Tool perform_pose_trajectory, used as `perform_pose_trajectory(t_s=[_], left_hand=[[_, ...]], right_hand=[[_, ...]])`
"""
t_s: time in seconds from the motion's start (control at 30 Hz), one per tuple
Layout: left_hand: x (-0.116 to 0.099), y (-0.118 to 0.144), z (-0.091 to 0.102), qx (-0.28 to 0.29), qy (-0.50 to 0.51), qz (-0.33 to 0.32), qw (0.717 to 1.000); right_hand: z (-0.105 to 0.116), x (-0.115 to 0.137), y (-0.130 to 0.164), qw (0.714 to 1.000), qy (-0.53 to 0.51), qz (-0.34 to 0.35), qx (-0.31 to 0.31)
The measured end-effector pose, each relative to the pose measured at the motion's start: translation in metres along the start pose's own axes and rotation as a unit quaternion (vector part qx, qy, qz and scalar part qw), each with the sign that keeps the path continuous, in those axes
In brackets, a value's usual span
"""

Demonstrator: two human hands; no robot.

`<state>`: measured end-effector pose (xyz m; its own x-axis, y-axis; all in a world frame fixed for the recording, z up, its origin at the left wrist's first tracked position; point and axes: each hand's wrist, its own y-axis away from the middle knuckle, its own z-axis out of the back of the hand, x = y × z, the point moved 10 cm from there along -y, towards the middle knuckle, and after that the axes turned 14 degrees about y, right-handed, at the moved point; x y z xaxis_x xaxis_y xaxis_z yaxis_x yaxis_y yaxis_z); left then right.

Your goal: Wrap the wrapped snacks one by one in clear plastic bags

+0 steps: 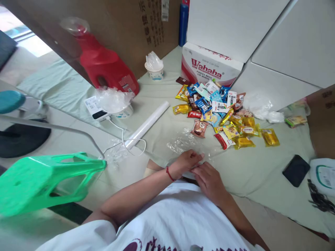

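Fingers of both hands met on 1 clear plastic bag (pixel 183 143), which lay flat on the pale green cloth (pixel 261 170) and stretched away from them toward the far side. Its long axis ran roughly left to right, though the film was too transparent to trace the edges. The left hand (pixel 186 162) pinched the near edge with thumb and fingers closed. The right hand (pixel 209 179) lay just beside it, fingers loosely together on the same edge; their grip was hidden. Beyond the fingers and to the right, well apart, sat the snack pile (pixel 222 111).
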<state>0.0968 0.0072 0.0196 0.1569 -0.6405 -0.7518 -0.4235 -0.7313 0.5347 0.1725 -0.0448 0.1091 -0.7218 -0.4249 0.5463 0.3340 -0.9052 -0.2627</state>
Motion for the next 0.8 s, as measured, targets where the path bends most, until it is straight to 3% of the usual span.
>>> perform_pose_trajectory(t_s=[0.07,0.13,0.2,0.3,0.37,0.47,0.53,0.6,0.7,0.8], left_hand=[[0.006,-0.007,0.002,-0.008,-0.022,-0.024,0.999],[0.011,-0.01,0.008,-0.015,-0.017,-0.044,0.999],[0.011,-0.011,0.013,-0.028,-0.023,-0.078,0.996],[0.001,-0.007,0.012,-0.031,-0.045,-0.138,0.989],[-0.006,-0.003,0.007,-0.007,-0.037,-0.164,0.986],[-0.017,0.006,0.011,0.037,0.012,-0.173,0.984],[-0.021,0.015,0.033,0.03,0.059,-0.168,0.983],[-0.016,0.028,0.068,-0.018,0.093,-0.158,0.983],[0.008,0.055,0.121,-0.111,0.098,-0.121,0.982],[0.045,0.081,0.147,-0.137,0.023,-0.026,0.99]], right_hand=[[-0.011,0.014,0.001,0.999,0.015,0.04,0.009],[-0.007,0.009,0.005,1.0,0.009,0.024,-0.014],[0.016,-0.014,0.01,0.993,0.043,-0.055,-0.098],[0.05,-0.061,0.018,0.948,0.154,-0.193,-0.202],[0.045,-0.097,0.011,0.939,0.159,-0.26,-0.157],[0.011,-0.147,0.008,0.936,0.025,-0.351,-0.016],[-0.001,-0.159,0.014,0.924,-0.061,-0.378,0.012],[0.007,-0.161,0.023,0.918,-0.094,-0.383,-0.04],[0.024,-0.151,0.043,0.916,-0.085,-0.367,-0.14],[0.026,-0.134,0.058,0.933,-0.039,-0.314,-0.172]])
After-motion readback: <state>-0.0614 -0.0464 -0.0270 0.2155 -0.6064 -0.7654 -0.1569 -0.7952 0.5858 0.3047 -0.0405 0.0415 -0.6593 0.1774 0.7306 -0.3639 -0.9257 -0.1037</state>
